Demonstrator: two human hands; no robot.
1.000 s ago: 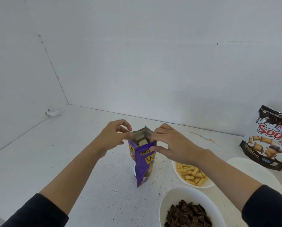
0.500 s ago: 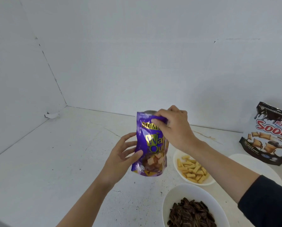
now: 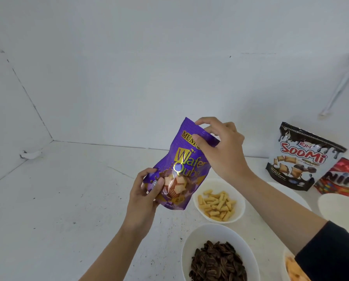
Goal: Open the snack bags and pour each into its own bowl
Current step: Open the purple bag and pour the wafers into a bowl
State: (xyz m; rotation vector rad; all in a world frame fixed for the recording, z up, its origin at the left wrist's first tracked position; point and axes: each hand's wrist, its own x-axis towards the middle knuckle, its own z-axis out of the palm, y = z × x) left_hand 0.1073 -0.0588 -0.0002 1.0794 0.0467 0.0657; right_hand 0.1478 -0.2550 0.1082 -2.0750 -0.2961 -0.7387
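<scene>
A purple Wafer Cube bag (image 3: 186, 159) hangs in the air above the white table, tilted with its top to the upper right. My left hand (image 3: 145, 196) grips its lower left corner from below. My right hand (image 3: 222, 148) pinches the top edge of the bag. Under the bag's right side stands a white bowl (image 3: 238, 196) of yellow stick snacks. Nearer me is a white bowl (image 3: 191, 240) of dark seeds. An empty white bowl (image 3: 291, 192) shows behind my right forearm, and another white bowl (image 3: 339, 205) sits at the right edge.
A black-and-white Soomi bag (image 3: 303, 157) stands at the back right with a red Nips bag (image 3: 343, 179) beside it. A bowl of orange snacks (image 3: 291, 268) peeks in at the bottom right. White walls close the table at the back and left.
The bag rose from the table into the air and turned its front to me. My left hand moved from the top edge down to the bottom corner. The view shifted right.
</scene>
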